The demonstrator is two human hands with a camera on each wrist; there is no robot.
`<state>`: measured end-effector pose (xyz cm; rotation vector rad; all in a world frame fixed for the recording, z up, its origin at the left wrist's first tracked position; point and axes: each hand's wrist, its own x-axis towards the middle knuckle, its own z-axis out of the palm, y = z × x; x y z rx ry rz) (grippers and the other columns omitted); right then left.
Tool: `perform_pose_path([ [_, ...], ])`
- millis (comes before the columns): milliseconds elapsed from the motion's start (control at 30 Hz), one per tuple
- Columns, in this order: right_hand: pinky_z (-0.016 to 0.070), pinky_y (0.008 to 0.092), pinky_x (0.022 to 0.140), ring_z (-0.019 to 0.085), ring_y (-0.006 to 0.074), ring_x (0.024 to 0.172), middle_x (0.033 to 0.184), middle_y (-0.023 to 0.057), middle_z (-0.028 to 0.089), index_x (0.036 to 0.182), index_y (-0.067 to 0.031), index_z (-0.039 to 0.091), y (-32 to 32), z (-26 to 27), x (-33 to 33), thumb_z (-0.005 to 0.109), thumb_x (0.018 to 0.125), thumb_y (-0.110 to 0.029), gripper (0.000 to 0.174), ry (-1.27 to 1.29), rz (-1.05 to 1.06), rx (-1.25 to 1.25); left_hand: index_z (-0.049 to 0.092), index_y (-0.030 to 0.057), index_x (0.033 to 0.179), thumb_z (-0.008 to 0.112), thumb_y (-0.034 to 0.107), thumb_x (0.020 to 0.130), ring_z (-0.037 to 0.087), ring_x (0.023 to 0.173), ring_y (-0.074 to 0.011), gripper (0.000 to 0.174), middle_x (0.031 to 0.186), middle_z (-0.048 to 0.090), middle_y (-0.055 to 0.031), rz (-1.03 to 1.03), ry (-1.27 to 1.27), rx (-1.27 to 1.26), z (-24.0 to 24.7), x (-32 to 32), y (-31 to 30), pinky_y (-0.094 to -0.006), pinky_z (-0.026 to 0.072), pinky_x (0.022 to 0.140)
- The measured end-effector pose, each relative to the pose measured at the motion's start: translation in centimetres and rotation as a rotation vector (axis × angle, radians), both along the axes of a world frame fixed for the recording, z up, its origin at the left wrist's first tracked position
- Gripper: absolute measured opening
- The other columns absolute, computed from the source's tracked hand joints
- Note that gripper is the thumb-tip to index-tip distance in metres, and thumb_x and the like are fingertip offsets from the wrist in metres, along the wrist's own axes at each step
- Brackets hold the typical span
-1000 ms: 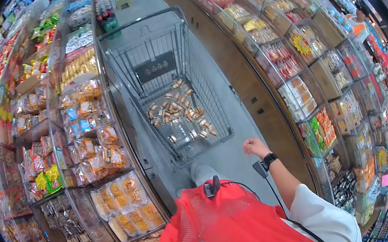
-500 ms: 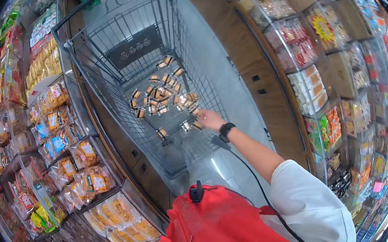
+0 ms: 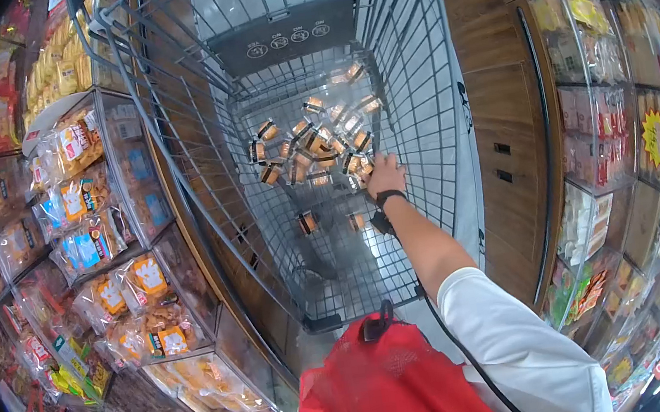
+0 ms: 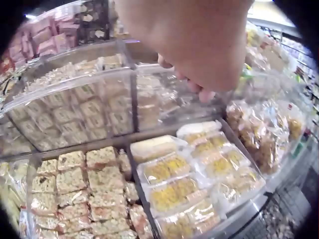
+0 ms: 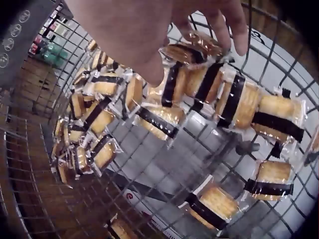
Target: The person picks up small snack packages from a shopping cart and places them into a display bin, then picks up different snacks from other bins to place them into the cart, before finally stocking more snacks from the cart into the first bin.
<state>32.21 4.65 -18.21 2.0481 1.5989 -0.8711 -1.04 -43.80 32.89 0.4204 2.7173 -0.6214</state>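
My right hand [image 3: 386,174] reaches down into a wire shopping cart [image 3: 449,65], over a pile of small clear-wrapped crackers [image 3: 322,142], each with a black band. In the right wrist view, its fingers [image 5: 238,30] are spread over the pile, with the thumb near several crackers [image 5: 202,82]. One wrapped cracker [image 5: 183,53] shows right under the palm. My left hand [image 4: 199,45] hangs in the left wrist view above a display bin, fingers loosely bent and nothing seen in them. Below it are packs of yellow-topped pastries [image 4: 169,194] and wrapped nougat-like squares [image 4: 75,184].
Clear bins of bagged snacks [image 3: 87,200] line the left of the aisle. More snack bins [image 3: 594,121] stand on the right above a brown wooden base [image 3: 499,100]. A cable [image 3: 467,363] runs from the right wrist along the red vest [image 3: 386,382].
My right hand has moved from beside the cart down into it, onto the crackers. The head view has come closer over the cart.
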Motion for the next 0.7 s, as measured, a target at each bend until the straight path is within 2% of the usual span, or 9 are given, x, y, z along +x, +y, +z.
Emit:
perform_pose_path([
  [133,0.0467,0.0531,0.105,0.051,0.036,0.128,0.132,0.0105,0.053,0.133,-0.0158,0.058,-2.2,-1.6,1.1,0.08,0.089,-0.029,0.051,0.094,0.072,0.159,0.057,-0.0056,0.142,0.067,0.018,0.1,0.062,0.127,-0.0401,0.049,0.139,0.065,-0.0258,-0.251,-0.267,-0.043,-1.7,-1.7,2.2,-0.0654,0.0189,0.123],
  [200,0.0457,0.0482,0.101,0.056,0.0316,0.116,0.118,0.0086,0.057,0.113,-0.0145,0.061,-2.9,-3.7,2.7,0.084,0.083,-0.023,0.038,0.181,0.173,0.335,0.063,-0.001,0.104,0.059,-0.001,0.087,0.057,0.078,-0.0318,0.017,0.084,0.057,-0.0146,-0.504,-0.454,0.578,-6.6,-3.9,6.1,-0.0386,0.0502,0.076],
  [267,0.0474,0.0472,0.096,0.059,0.0331,0.107,0.109,0.0092,0.059,0.104,-0.0124,0.059,-2.3,-2.7,3.1,0.085,0.081,-0.019,0.035,0.278,0.094,0.264,0.066,0.0013,0.108,0.063,0.004,0.088,0.062,0.086,-0.0371,0.02,0.092,0.065,-0.0165,-0.544,-0.632,0.729,-8.7,-1.3,17.0,-0.0448,0.0508,0.081],
  [333,0.0506,0.0454,0.085,0.064,0.0347,0.09,0.095,0.0109,0.061,0.092,-0.0083,0.054,-2.0,-2.4,3.4,0.084,0.078,-0.009,0.033,0.456,-0.004,0.32,0.065,0.0006,0.105,0.056,-0.008,0.083,0.063,0.1,-0.0373,0.025,0.105,0.064,-0.0179,-0.74,-0.679,0.797,-12.8,1.0,26.4,-0.0451,0.0495,0.093],
  [433,0.0542,0.0424,0.076,0.069,0.0268,0.086,0.095,0.0095,0.064,0.095,-0.008,0.052,-1.8,-3.6,4.0,0.081,0.08,-0.002,0.033,0.64,-0.102,0.237,0.065,0.0037,0.107,0.063,-0.014,0.075,0.062,0.111,-0.0374,0.037,0.119,0.064,-0.0165,-0.905,-0.627,0.957,-18.6,4.3,37.5,-0.0454,0.0499,0.097],
  [467,0.0569,0.0346,0.073,0.07,0.0171,0.085,0.099,0.0074,0.066,0.101,-0.0085,0.051,-2.2,-6.3,4.3,0.076,0.085,0.002,0.032,0.787,-0.231,0.181,0.065,0.004,0.106,0.064,-0.013,0.073,0.063,0.111,-0.0362,0.037,0.119,0.064,-0.0147,-1.053,-0.636,0.995,-19.5,5.3,40.4,-0.0453,0.051,0.095],
  [533,0.0571,0.0332,0.069,0.068,0.018,0.083,0.097,0.0069,0.065,0.104,-0.0086,0.051,-1.3,-1.5,3.0,0.076,0.087,-0.002,0.03,0.95,-0.585,0.084,0.063,0.0045,0.111,0.068,-0.008,0.077,0.064,0.112,-0.0331,0.036,0.122,0.063,-0.0134,-1.119,-0.737,0.996,-21.9,7.1,43.8,-0.0417,0.0527,0.092],
  [600,0.0593,0.0282,0.064,0.067,0.0119,0.082,0.103,0.006,0.066,0.111,-0.0093,0.051,-0.3,3.8,1.4,0.073,0.092,-0.001,0.03,1.174,-0.827,0.05,0.06,0.0046,0.123,0.07,-0.003,0.085,0.064,0.114,-0.0302,0.04,0.13,0.061,-0.0129,-0.714,-0.984,0.969,-23.4,9.7,44.5,-0.0387,0.0537,0.093],
  [700,0.0614,0.0301,0.069,0.069,0.0143,0.089,0.11,0.0067,0.066,0.114,-0.0079,0.051,0.7,14.8,-0.4,0.073,0.094,-0.001,0.03,1.413,-0.746,-0.081,0.049,0.0074,0.144,0.071,0.005,0.095,0.062,0.118,-0.0243,0.053,0.141,0.055,-0.01,-0.185,-1.263,0.908,-25.0,11.5,42.9,-0.036,0.0546,0.095],
])
